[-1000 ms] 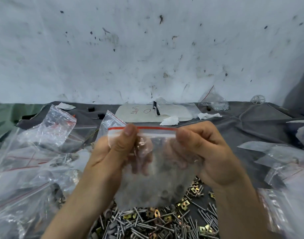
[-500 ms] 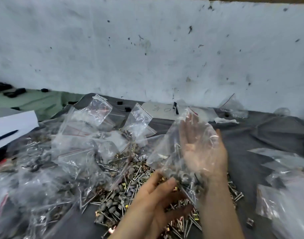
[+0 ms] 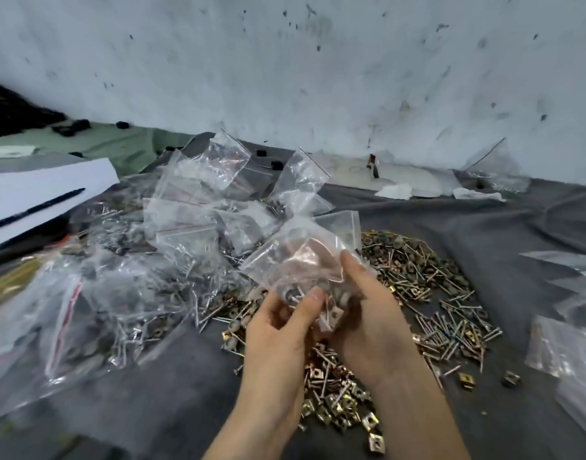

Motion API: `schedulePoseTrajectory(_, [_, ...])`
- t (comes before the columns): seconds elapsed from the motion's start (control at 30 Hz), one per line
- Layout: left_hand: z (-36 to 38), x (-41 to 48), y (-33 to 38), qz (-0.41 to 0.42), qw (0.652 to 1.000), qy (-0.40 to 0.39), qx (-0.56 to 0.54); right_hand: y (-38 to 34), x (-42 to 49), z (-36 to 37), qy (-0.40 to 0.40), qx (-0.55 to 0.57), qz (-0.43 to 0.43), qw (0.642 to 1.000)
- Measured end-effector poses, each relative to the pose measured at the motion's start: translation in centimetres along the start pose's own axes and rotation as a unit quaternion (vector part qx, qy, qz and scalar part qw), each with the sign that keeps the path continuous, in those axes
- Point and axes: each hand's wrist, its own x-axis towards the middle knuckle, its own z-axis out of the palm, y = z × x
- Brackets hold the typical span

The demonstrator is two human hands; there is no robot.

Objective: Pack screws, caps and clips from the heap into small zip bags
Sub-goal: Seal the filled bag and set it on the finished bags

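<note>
Both left hand (image 3: 278, 336) and right hand (image 3: 371, 323) apparently pinch zip bag (image 3: 305, 257).

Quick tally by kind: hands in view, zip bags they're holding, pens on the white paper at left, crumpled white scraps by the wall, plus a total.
Hands: 2, left hand and right hand
Held zip bag: 1
Pen on the white paper: 1
Crumpled white scraps: 2
Total: 6

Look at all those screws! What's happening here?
A person holds a small zip bag with both hands: the left grip pinches its lower end, the right grip wraps its side. Some parts already sit in it. Below lies the heap of screws and clips on a grey cloth, with filled bags piled to the left.
</note>
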Motion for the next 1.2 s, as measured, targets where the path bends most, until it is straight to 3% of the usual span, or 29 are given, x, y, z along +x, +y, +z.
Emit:
schedulePoseTrajectory(0.2, [-0.9,0.2,-0.8,-0.088,0.996,-0.006,-0.031,0.0,0.5,-1.3,0.074,0.083,0.005,0.994])
schedulePoseTrajectory(0.4, [-1.3,0.6,-0.6,-0.121,0.987,-0.039,-0.102,0.3,0.9,-2.1,0.075,0.118,0.023,0.99])
schedulePoseTrajectory(0.57, [-1.4,1.0,-1.4,-0.167,0.985,-0.041,-0.002,0.4,0.7,-2.7,0.096,0.098,0.03,0.99])
schedulePoseTrajectory(0.67, [-1.6,2.4,-1.2,-0.191,0.981,-0.03,0.003,0.2,0.3,-3.8,0.107,0.097,0.025,0.989])
schedulePoseTrajectory(0.77, [-1.5,5.8,0.7,-0.135,0.986,0.013,-0.101,-0.5,-0.3,-5.5,0.143,0.101,0.005,0.985])
schedulePoseTrajectory(0.83, [-1.4,8.5,2.1,-0.068,0.99,0.06,-0.109,-0.9,-0.9,-6.5,0.157,0.096,-0.003,0.983])
schedulePoseTrajectory(0.93, [-1.7,10.2,3.2,0.021,0.989,0.139,0.032,-1.5,-2.1,-7.8,0.169,0.089,-0.023,0.981])
schedulePoseTrajectory(1.03, [-2.1,8.2,2.7,0.198,0.924,0.224,0.239,-2.7,-3.2,-9.2,0.2,0.003,-0.079,0.977])
schedulePoseTrajectory(1.1, [-1.6,7.1,1.1,0.294,0.891,0.174,0.299,-4.5,-3.9,-10.5,0.264,-0.18,-0.151,0.935])
schedulePoseTrajectory(1.13, [-1.0,6.8,0.1,0.301,0.894,0.124,0.308,-5.6,-4.1,-11.7,0.318,-0.309,-0.175,0.879])
schedulePoseTrajectory(1.17, [-0.1,6.6,-1.1,0.299,0.893,0.068,0.33,-6.9,-4.2,-13.3,0.377,-0.463,-0.183,0.781])
schedulePoseTrajectory(1.2, [1.2,6.4,-2.2,0.302,0.88,0.007,0.366,-8.1,-4.5,-15.1,0.417,-0.618,-0.152,0.648])
